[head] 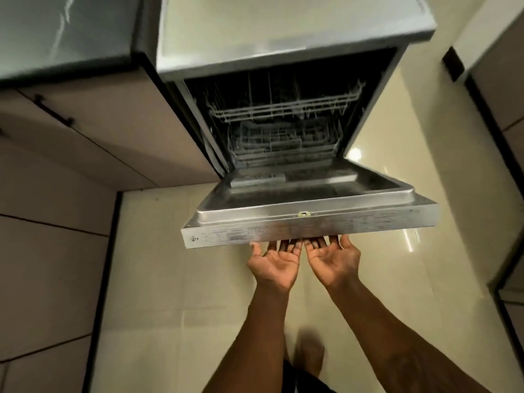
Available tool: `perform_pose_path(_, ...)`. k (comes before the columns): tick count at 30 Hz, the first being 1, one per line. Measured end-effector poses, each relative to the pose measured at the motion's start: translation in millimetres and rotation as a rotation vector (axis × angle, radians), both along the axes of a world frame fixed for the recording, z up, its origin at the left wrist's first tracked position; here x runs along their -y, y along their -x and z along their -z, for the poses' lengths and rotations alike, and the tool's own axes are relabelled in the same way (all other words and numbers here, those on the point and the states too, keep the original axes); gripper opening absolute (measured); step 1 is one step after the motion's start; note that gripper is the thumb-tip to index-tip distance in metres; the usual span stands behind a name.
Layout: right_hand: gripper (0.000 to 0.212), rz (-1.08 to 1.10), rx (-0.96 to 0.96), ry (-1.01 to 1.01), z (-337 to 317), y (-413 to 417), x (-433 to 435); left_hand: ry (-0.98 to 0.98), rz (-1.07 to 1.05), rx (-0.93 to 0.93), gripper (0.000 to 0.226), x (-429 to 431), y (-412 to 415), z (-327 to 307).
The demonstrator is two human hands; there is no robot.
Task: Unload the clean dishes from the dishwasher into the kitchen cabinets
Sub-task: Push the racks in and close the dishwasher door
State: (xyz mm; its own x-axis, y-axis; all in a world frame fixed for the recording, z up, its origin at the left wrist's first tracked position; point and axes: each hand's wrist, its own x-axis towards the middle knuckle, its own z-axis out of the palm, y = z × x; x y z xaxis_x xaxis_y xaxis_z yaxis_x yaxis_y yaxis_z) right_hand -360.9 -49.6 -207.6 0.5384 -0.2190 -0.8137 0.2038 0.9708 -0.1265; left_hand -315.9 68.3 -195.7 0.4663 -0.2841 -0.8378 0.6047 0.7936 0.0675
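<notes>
Both hands [303, 262] palms-up under dishwasher door [309, 226], edge print unreadable.

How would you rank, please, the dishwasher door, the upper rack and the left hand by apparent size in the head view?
1. dishwasher door
2. upper rack
3. left hand

The rack sits farther back, so it looks smaller than it is.

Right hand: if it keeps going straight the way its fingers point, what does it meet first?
The right hand is palm up, its fingertips tucked under the front edge of the open dishwasher door. Going straight on, it would likely slide along the door's underside. Whether the fingers already touch it is unclear.
</notes>
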Motion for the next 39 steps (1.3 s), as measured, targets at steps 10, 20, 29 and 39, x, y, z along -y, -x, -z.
perform_pose_path(10,0.048,0.019,0.13,0.118,-78.1,-118.6,46.6,0.142,-0.023,0.143,0.064,40.8,-120.4,-76.6)
perform_pose_path(20,0.048,0.123,0.174,0.17,-108.2,-223.9,70.6,0.015,0.039,0.196,0.066,89.3,-221.8,-92.0)
perform_pose_path(29,0.053,0.086,0.219,0.186,-114.2,-304.8,107.2,-0.071,-0.009,0.224,0.075,131.7,-306.1,-103.7)
perform_pose_path(39,0.045,0.14,0.163,0.136,-103.9,-338.8,112.1,-0.105,-0.002,0.178,0.075,146.3,-328.3,-102.8)
